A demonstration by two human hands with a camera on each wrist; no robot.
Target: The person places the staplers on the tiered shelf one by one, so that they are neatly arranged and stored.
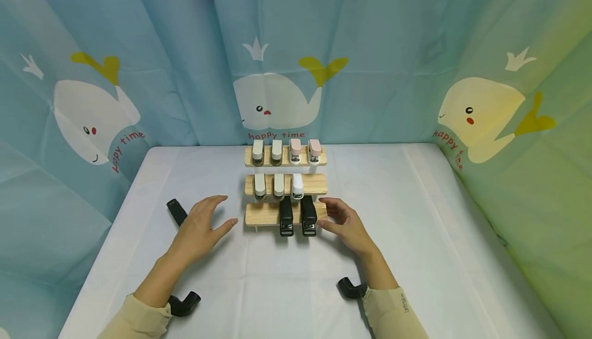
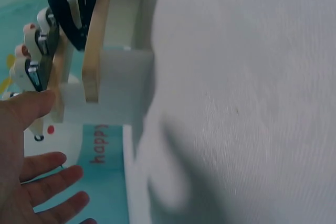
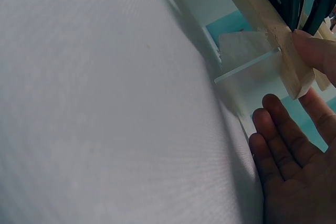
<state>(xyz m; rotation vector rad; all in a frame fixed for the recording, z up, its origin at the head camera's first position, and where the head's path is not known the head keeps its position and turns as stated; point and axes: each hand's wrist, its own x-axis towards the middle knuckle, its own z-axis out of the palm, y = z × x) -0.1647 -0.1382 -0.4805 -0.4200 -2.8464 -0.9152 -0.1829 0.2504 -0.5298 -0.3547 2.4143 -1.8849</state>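
Observation:
A three-tier wooden display rack (image 1: 263, 215) with white supports stands on the table. Two black staplers (image 1: 286, 218) lie side by side on its lowest board. My right hand (image 1: 349, 228) holds the right end of that board, thumb at the front edge and index finger behind; its other fingers extend loosely in the right wrist view. To the left of the rack, my left hand (image 1: 196, 228) hovers with spread fingers, apart from the board and holding nothing. Beyond this hand lies another black object (image 1: 177, 210), long and stapler-like, partly hidden by the hand.
Pale mini staplers (image 1: 260, 186) and a white one (image 1: 297, 186) sit on the middle board. The top board carries pale ones (image 1: 258, 152) and pink-topped ones (image 1: 314, 151). Black curved pieces (image 1: 185, 304) are at both wrists. A whale-print curtain (image 1: 379, 92) surrounds the white table (image 1: 277, 287).

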